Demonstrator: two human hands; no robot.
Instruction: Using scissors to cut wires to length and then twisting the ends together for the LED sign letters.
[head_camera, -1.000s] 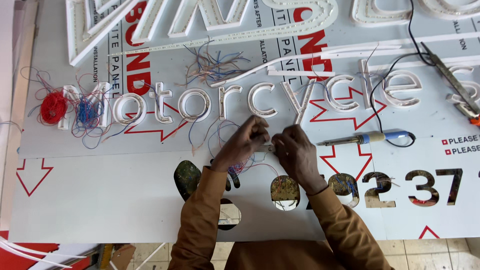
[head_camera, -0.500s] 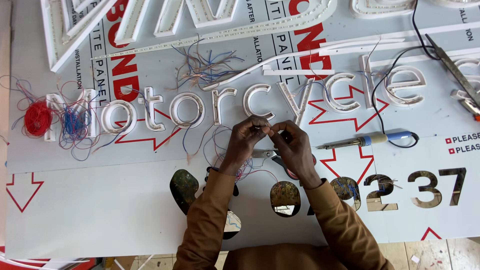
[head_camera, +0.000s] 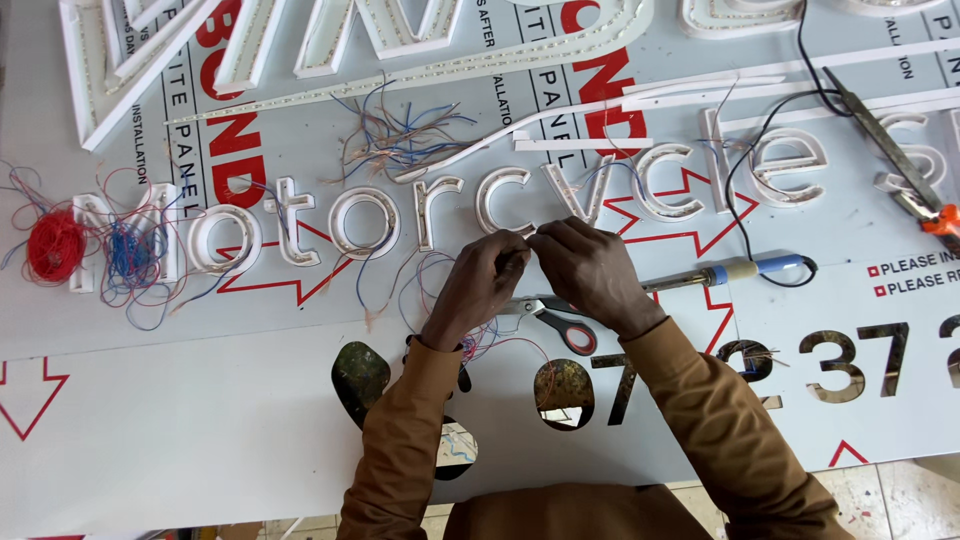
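Seen from above, a person in brown sleeves works at a white counter (head_camera: 180, 440) covered with sign panels. The left hand (head_camera: 480, 285) and right hand (head_camera: 592, 272) meet fingertip to fingertip just below a row of white channel letters (head_camera: 440, 210). Each grip is pinched nearly closed, with the fingers curled in. Between them they appear to hold the ends of thin wires (head_camera: 440, 285), though the exact piece is too small to make out. Loose red and blue strands loop from under the left wrist across the panel.

Directly beneath the hands, partly covered by the right hand, lie scissors (head_camera: 560, 322) with red and black handles. To the right, near the right forearm, rests a soldering iron (head_camera: 745, 270) with a blue handle and a black cord curling upward. At the far left sit a red wire bundle (head_camera: 55, 245) and, just beside it, a blue wire bundle (head_camera: 130, 252), tangled around the first letter. Above the letter row lies a loose tuft of mixed wire offcuts (head_camera: 400, 135). Larger white letters (head_camera: 330, 40) fill the top edge.
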